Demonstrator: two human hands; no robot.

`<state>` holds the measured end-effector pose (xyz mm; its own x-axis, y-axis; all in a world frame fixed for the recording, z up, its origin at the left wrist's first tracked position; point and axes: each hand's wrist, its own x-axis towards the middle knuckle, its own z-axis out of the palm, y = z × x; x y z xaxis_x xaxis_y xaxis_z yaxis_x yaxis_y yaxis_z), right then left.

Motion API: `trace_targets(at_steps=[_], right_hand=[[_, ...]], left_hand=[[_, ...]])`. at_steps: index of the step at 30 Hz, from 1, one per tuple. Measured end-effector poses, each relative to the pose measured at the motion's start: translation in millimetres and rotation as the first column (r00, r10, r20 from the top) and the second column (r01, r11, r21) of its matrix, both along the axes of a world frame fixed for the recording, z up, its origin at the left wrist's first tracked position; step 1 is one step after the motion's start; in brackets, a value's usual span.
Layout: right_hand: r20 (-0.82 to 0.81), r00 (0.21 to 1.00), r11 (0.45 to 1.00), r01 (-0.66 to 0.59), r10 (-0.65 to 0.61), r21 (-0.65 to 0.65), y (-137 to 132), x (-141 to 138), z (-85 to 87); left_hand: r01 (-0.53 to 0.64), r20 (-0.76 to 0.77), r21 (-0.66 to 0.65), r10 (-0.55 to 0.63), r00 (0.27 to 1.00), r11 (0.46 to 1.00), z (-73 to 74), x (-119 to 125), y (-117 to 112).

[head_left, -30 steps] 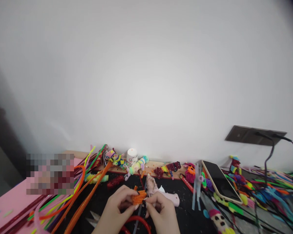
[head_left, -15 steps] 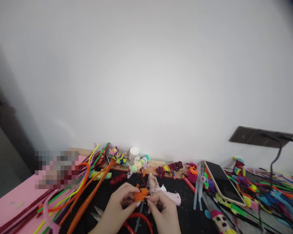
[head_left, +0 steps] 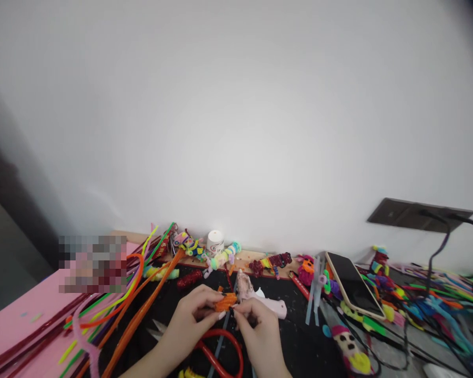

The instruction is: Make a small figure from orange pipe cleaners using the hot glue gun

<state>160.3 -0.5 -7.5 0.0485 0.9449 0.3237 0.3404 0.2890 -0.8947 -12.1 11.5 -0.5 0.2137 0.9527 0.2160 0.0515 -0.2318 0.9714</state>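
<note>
My left hand (head_left: pixel 195 317) pinches a small orange bundle of pipe cleaner (head_left: pixel 225 302) between thumb and fingers. Close against its right end, my right hand (head_left: pixel 258 328) has thumb and forefinger pressed together; a tiny dark bit shows at the tips, too small to name. Just behind my right hand lies a pale pink glue gun (head_left: pixel 274 305), its nozzle end stained brown. Red-handled scissors (head_left: pixel 239 346) lie below my hands, their blades partly hidden under my left wrist. A translucent glue stick (head_left: pixel 219 349) runs beneath them.
Long pipe cleaners (head_left: pixel 134 328) lie over a pink surface at left. Finished pipe cleaner figures (head_left: pixel 274 264) and a white paper cup (head_left: pixel 215 242) line the wall. At right are a phone (head_left: pixel 355 286), glue sticks (head_left: pixel 314 294), a doll-like figure (head_left: pixel 350 349) and black cables (head_left: pixel 435 262).
The orange bundle has tilted slightly, and my right fingertips have shifted a little left along it. The view has moved slightly, bringing a yellow piece into sight at the bottom.
</note>
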Motion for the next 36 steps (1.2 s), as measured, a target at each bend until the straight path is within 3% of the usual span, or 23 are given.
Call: trace_targets(at_steps=[12, 24, 31, 36], right_hand=[[0.038, 0.999, 1.000, 0.007, -0.008, 0.015, 1.4, -0.2, 0.3], [0.044, 0.999, 1.000, 0.016, -0.016, 0.013, -0.5, -2.6, 0.2], [0.010, 0.999, 0.993, 0.036, -0.037, 0.110, -2.3, 2.9, 5.5], [0.130, 0.991, 0.977, -0.069, 0.043, 0.202, -5.6, 8.2, 4.8]], left_hand=[[-0.014, -0.029, -0.039, 0.013, 0.999, 0.999, -4.4, 0.2, 2.0], [-0.017, 0.066, 0.005, 0.016, 0.998, 1.000, -1.9, 2.2, 1.9], [0.019, 0.210, -0.065, -0.005, 0.978, 0.998, -5.0, 1.3, 3.6], [0.059, 0.217, -0.061, -0.045, 0.975, 0.996, -2.4, 0.6, 1.7]])
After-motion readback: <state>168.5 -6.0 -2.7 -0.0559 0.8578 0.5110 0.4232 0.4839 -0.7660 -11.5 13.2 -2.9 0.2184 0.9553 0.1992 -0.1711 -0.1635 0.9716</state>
